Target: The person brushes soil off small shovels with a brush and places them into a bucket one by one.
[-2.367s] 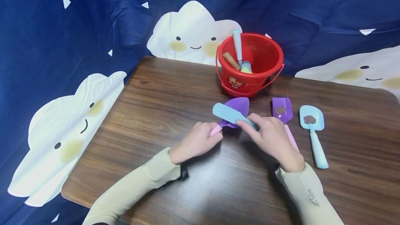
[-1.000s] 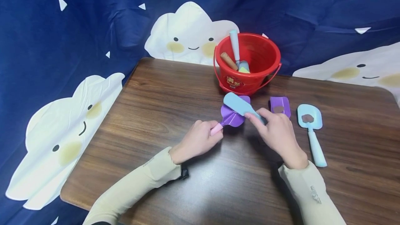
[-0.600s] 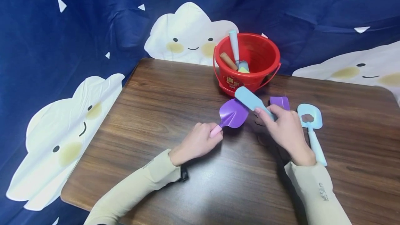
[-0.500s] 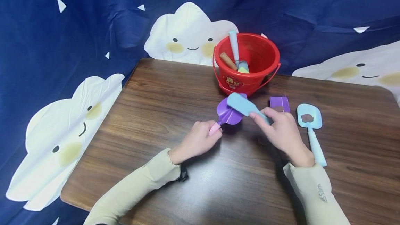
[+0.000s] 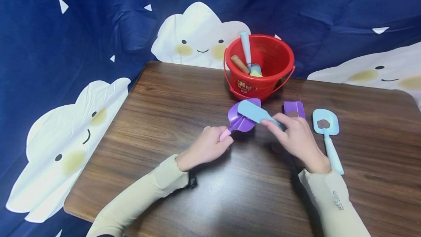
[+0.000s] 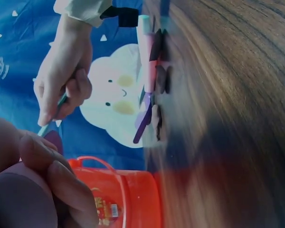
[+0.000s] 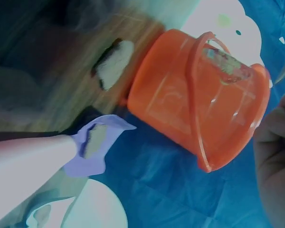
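Observation:
In the head view my left hand point(image 5: 208, 143) grips the pink handle of a purple toy shovel point(image 5: 244, 124) with a rounded, pointed blade. My right hand point(image 5: 297, 140) holds a light-blue toy shovel point(image 5: 254, 112) with a narrow blade, thumb along its near end. The blue blade overlaps the purple one in this view. The left wrist view shows my left fingers point(image 6: 71, 190) wrapped round the handle close to the camera, and beyond them my right hand with the blue shovel seen edge-on. Most of the blue handle is hidden by my right hand.
A red bucket point(image 5: 263, 61) with several tools stands behind the hands. To the right lie a square purple shovel point(image 5: 294, 106) and a light-blue shovel point(image 5: 333, 153), each with a brown piece on its blade. Another flat piece point(image 7: 115, 65) lies on the table near the bucket.
The blue shovel swung right, off the purple blade, about 0.6 s ago, and has come back over it. My right hand sits farther right than 2.4 s ago; my left has barely moved.

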Demonstrator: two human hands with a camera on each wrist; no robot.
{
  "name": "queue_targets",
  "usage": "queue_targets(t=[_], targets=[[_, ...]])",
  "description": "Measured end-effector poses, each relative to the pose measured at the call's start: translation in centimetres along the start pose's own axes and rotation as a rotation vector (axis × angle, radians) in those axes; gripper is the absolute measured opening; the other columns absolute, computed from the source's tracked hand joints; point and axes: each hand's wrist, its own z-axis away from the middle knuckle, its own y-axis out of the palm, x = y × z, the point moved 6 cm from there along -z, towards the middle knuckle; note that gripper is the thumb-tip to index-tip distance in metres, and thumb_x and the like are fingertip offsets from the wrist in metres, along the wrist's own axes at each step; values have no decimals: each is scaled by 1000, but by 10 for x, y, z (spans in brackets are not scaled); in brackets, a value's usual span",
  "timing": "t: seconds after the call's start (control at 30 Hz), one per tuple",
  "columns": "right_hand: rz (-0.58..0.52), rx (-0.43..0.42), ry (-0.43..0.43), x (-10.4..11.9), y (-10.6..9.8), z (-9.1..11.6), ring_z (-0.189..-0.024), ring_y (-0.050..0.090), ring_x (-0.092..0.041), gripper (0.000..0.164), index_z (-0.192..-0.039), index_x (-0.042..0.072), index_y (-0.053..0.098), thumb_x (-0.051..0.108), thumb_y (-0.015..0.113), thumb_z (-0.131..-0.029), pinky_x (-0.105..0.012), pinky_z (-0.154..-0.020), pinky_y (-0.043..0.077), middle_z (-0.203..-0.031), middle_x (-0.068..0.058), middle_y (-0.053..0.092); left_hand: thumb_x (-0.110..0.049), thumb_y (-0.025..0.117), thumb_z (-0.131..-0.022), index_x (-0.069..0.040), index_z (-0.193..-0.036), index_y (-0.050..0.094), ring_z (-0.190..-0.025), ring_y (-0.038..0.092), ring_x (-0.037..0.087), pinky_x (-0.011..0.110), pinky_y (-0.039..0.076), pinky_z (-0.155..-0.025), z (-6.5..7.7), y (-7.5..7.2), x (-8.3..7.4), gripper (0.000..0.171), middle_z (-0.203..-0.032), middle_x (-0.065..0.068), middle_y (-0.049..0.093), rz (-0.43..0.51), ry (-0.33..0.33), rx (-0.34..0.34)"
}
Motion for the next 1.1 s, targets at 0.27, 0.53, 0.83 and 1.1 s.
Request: queue_targets(t=[0.27,0.53,0.83,1.1], targets=[[62,-133,158,-26,-11,1,-50,38,-18,28,-81,8,65,35,67,-89,-28,-46,29,-50,-2,45,-24,54,-85,-18,-63,43,-48,32,2,20,30,-43,-2,-3,1,25,-52,-11,37,-91,44,17],[81,-224,239,-41,-16,7,-52,43,-26,33,-80,4,67,36,67,-88,-31,-50,28,-52,-10,55,-25,53,-86,-18,-71,46,-48,40,5,25,38,-42,-21,-31,-10,18,-56,-7,46,-47,31,-41],[87,-222,253,-43,-18,11,-53,41,-25,33,-77,4,66,35,67,-89,-31,-50,28,-51,-9,53,-22,52,-95,-16,-104,56,-54,53,17,28,48,-48,-67,-59,-14,12,-77,5,53,152,-62,73],[78,-189,293,-45,-21,12,-58,43,-25,34,-85,5,69,38,67,-89,-30,-50,29,-55,-10,57,-25,56,-93,-15,-105,55,-65,52,17,29,46,-60,-90,-76,-21,17,-79,4,56,17,-84,44]])
